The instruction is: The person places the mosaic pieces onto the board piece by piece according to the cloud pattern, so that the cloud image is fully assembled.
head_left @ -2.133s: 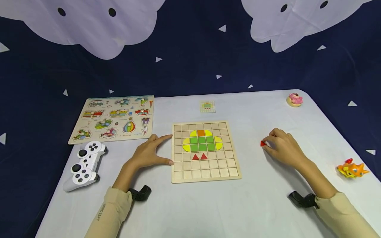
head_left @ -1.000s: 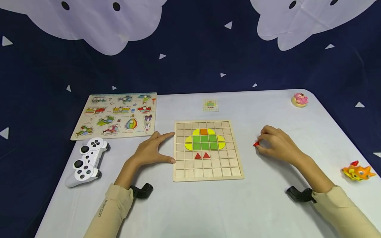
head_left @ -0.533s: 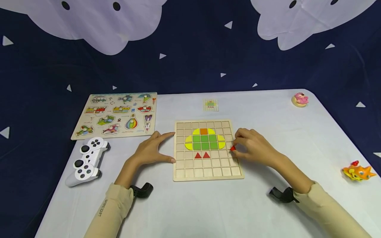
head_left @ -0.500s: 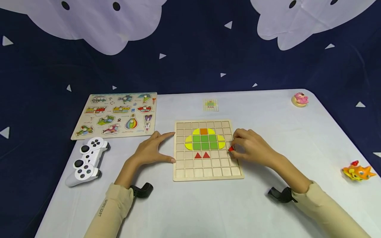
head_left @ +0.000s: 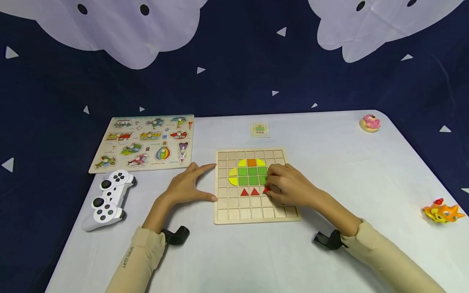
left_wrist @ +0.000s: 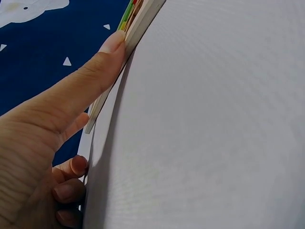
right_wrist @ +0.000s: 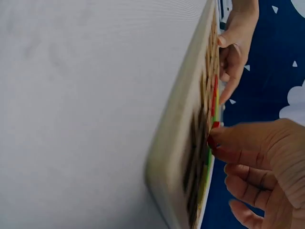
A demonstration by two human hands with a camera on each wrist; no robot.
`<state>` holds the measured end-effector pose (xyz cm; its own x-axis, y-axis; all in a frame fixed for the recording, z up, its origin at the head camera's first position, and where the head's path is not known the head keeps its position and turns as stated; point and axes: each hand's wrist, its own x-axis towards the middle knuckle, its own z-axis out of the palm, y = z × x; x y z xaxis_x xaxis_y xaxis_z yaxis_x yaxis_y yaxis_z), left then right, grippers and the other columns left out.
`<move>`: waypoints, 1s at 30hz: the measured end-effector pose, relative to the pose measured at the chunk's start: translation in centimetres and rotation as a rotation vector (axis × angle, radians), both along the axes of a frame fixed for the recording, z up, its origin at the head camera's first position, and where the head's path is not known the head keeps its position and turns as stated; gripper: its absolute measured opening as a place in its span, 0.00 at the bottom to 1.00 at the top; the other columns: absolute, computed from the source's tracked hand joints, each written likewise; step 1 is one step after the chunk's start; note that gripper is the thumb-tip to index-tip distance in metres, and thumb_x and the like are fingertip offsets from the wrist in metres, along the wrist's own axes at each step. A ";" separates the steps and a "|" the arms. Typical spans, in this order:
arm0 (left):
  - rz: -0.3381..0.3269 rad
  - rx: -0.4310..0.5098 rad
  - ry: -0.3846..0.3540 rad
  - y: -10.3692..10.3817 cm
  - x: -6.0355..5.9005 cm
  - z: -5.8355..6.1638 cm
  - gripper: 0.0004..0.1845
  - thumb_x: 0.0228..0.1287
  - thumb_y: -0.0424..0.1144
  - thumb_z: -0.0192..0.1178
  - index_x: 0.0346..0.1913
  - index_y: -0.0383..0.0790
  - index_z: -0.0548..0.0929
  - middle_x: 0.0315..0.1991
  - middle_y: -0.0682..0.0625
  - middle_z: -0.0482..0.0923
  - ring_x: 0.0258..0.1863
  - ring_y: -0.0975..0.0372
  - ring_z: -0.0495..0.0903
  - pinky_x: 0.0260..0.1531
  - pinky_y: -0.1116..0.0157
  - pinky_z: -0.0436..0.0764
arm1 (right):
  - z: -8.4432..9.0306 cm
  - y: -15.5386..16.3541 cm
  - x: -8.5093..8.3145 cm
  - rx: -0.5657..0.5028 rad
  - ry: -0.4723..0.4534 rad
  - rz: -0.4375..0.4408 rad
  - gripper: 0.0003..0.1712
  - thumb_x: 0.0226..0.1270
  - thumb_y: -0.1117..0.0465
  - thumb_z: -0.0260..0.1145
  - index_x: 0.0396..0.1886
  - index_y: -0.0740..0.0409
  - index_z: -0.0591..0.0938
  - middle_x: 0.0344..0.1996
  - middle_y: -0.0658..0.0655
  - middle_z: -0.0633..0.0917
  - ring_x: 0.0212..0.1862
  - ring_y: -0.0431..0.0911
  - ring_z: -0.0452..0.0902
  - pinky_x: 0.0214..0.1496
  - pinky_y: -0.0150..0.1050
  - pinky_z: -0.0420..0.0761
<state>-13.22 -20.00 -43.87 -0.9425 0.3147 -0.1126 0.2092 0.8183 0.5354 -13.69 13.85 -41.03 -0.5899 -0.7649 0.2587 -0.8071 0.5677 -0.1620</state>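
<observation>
A wooden grid board (head_left: 253, 213) lies at the table's middle, with yellow, green and orange tiles and two red triangles (head_left: 249, 191) set in it. My right hand (head_left: 289, 186) is over the board's right half and pinches a small red triangle piece (head_left: 266, 190) just right of those two triangles. In the right wrist view the red piece (right_wrist: 214, 126) shows at my fingertips against the board (right_wrist: 176, 157). My left hand (head_left: 187, 185) rests flat on the table, its straight thumb (left_wrist: 93, 78) and forefinger touching the board's left edge (left_wrist: 136, 33).
A vehicle peg puzzle (head_left: 144, 140) and a white game controller (head_left: 108, 199) lie at the left. A small pattern card (head_left: 259, 130) sits behind the board. A pink toy (head_left: 370, 122) is at the far right corner, an orange toy (head_left: 441, 212) at the right edge.
My right hand carried the red triangle piece leftward from the bare table onto the board, down beside the two red triangles. My left hand stayed at the board's edge.
</observation>
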 end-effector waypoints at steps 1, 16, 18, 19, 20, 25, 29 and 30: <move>-0.002 0.000 0.001 0.0 0.0 0.0 0.57 0.34 0.67 0.78 0.74 0.61 0.66 0.37 0.49 0.64 0.29 0.59 0.65 0.29 0.63 0.64 | -0.1 -0.1 0.0 -0.002 0.000 -0.004 0.07 0.54 0.60 0.77 0.31 0.55 0.87 0.38 0.51 0.79 0.42 0.44 0.74 0.45 0.43 0.70; -0.006 -0.008 -0.002 0.2 0.0 0.2 0.57 0.34 0.66 0.78 0.74 0.61 0.66 0.38 0.49 0.64 0.29 0.59 0.65 0.29 0.63 0.65 | -0.4 -0.1 0.7 -0.029 0.001 -0.026 0.06 0.52 0.60 0.78 0.30 0.52 0.88 0.36 0.50 0.80 0.40 0.44 0.73 0.50 0.49 0.66; -0.007 -0.006 -0.003 0.2 0.0 0.1 0.57 0.34 0.66 0.78 0.74 0.61 0.66 0.38 0.49 0.64 0.29 0.59 0.65 0.30 0.63 0.65 | -0.3 -0.1 0.7 -0.017 -0.007 -0.035 0.06 0.53 0.60 0.78 0.31 0.52 0.88 0.36 0.50 0.81 0.40 0.45 0.73 0.51 0.49 0.66; -0.008 -0.005 -0.003 0.2 -0.1 0.1 0.57 0.34 0.66 0.78 0.74 0.61 0.66 0.38 0.49 0.64 0.29 0.59 0.65 0.30 0.63 0.65 | -0.3 -0.1 0.7 -0.011 -0.012 -0.039 0.06 0.54 0.59 0.78 0.31 0.52 0.89 0.36 0.50 0.81 0.40 0.45 0.74 0.51 0.49 0.66; -0.008 -0.005 -0.006 0.1 -0.1 0.0 0.57 0.34 0.66 0.78 0.74 0.60 0.66 0.38 0.49 0.64 0.29 0.59 0.65 0.30 0.63 0.65 | -0.3 -0.1 0.6 -0.006 -0.020 -0.044 0.07 0.54 0.58 0.78 0.32 0.52 0.89 0.37 0.50 0.81 0.41 0.45 0.74 0.51 0.50 0.66; -0.010 -0.005 -0.035 -0.2 -0.3 -0.2 0.57 0.34 0.67 0.78 0.74 0.61 0.66 0.38 0.48 0.65 0.31 0.58 0.66 0.30 0.63 0.65 | 0.2 0.2 0.4 -0.029 -0.061 -0.079 0.11 0.56 0.54 0.77 0.35 0.54 0.89 0.39 0.52 0.81 0.45 0.46 0.76 0.52 0.49 0.65; -0.019 0.022 -0.095 -0.7 -0.9 0.2 0.58 0.37 0.66 0.77 0.76 0.61 0.62 0.41 0.47 0.67 0.33 0.57 0.67 0.32 0.61 0.67 | 1.5 0.6 -0.9 -0.070 -0.079 -0.143 0.24 0.58 0.51 0.76 0.50 0.59 0.86 0.47 0.57 0.80 0.51 0.51 0.74 0.54 0.50 0.66; -0.017 0.031 -0.101 -0.7 -1.2 0.7 0.58 0.39 0.66 0.77 0.76 0.60 0.61 0.42 0.46 0.67 0.34 0.56 0.68 0.33 0.60 0.68 | 1.9 0.8 -1.5 -0.080 -0.085 -0.160 0.28 0.58 0.50 0.75 0.55 0.60 0.83 0.50 0.59 0.79 0.52 0.53 0.73 0.54 0.52 0.66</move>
